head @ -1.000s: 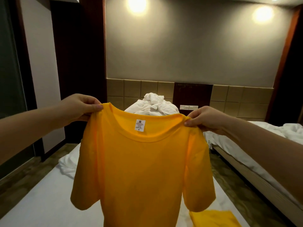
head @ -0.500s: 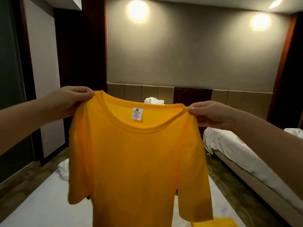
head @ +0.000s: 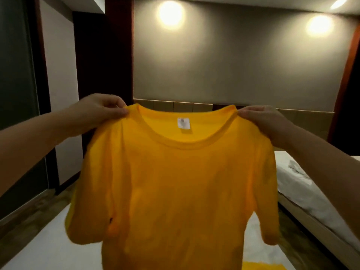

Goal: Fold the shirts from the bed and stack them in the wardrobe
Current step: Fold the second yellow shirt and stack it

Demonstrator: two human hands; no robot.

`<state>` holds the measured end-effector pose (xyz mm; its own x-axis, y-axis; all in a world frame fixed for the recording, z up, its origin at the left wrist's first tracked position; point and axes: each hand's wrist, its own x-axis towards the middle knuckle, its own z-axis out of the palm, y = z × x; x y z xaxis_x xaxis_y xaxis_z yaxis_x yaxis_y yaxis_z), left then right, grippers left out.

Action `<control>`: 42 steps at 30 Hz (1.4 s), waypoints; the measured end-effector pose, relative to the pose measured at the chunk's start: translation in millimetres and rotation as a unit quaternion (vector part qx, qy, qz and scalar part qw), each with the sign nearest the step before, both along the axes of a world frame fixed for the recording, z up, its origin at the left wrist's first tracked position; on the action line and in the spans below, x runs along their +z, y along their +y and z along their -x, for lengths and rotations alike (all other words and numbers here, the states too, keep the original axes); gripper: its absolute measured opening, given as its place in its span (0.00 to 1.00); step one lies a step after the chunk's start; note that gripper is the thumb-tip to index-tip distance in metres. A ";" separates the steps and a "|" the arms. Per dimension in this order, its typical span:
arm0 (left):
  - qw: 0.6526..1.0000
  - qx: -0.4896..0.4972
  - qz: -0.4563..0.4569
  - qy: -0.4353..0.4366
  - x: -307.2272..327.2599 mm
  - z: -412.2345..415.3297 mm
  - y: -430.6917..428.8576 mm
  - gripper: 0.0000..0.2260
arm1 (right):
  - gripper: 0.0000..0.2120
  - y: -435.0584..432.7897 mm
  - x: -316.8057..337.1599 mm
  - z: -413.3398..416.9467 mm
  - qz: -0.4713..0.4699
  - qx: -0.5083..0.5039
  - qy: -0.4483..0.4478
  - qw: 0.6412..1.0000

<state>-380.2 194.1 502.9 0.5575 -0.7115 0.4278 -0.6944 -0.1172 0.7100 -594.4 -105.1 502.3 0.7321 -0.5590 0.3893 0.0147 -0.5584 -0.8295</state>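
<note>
Hanging upright in mid-air above the white-sheeted bed [head: 39, 248], the yellow cotton short-sleeved T-shirt [head: 175, 191] is spread by its shoulders. Left hand [head: 97, 110] pinches the left shoulder seam, fingers curled tight on fabric; right hand [head: 261, 121] pinches the right shoulder likewise. White neck label [head: 183, 123] faces the camera. A second yellow garment [head: 251, 266] lies on the bed below the shirt's hem.

text: none legible | neck label [head: 183, 123] on yellow shirt [head: 175, 191]: print seemingly present, too blurred

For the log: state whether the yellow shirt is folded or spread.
Spread: the yellow shirt hangs unfolded, sleeves out, left hand and right hand pinching its shoulders.
</note>
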 end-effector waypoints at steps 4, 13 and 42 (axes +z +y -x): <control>0.978 -0.066 -0.021 0.195 -37.6 3.4 -10.2 0.32 | 0.15 5.4 -26.6 -6.1 -0.078 -0.020 0.046 0.996; 0.881 0.113 0.237 0.392 -126.4 77.6 -75.8 0.06 | 0.13 75.3 -129.0 -45.7 -0.454 -0.031 -0.115 0.883; 0.945 0.074 0.217 0.231 -202.6 105.0 -68.6 0.03 | 0.05 147.5 -205.8 -48.2 -0.077 0.005 -0.134 0.988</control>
